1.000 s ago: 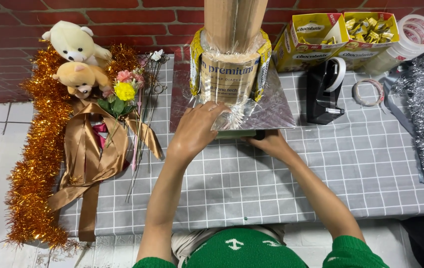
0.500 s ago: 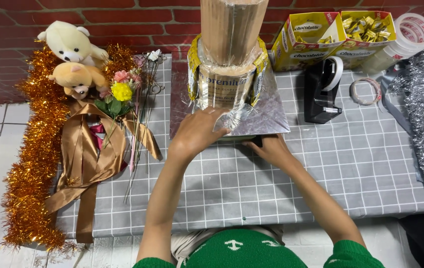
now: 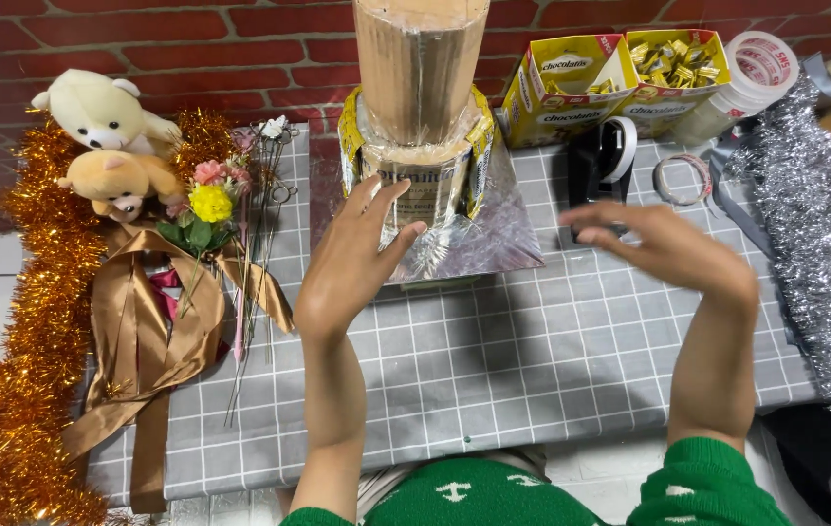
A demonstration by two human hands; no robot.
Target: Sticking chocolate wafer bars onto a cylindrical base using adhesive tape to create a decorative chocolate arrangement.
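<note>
**Left hand steadies the tiered cardboard tower; right hand hovers by the tape dispenser.**

The left hand rests with its fingers spread and laid flat against the lower tier of the tall brown cardboard cylinder tower, a placement that appears to brace the upright stack against tipping. The tower stands directly ahead of those fingertips, on a shiny silver foil base sheet at the far middle of the grey checked counter. Its lower tier is wider, wrapped in clear film and ringed with yellow packets; the upper column is plain corrugated card. The right hand is held in the air, its fingers loosely spread and holding nothing, just short of the black desktop tape dispenser. Gold satin ribbon lies well to the left of the left-hand fingers.
</note>
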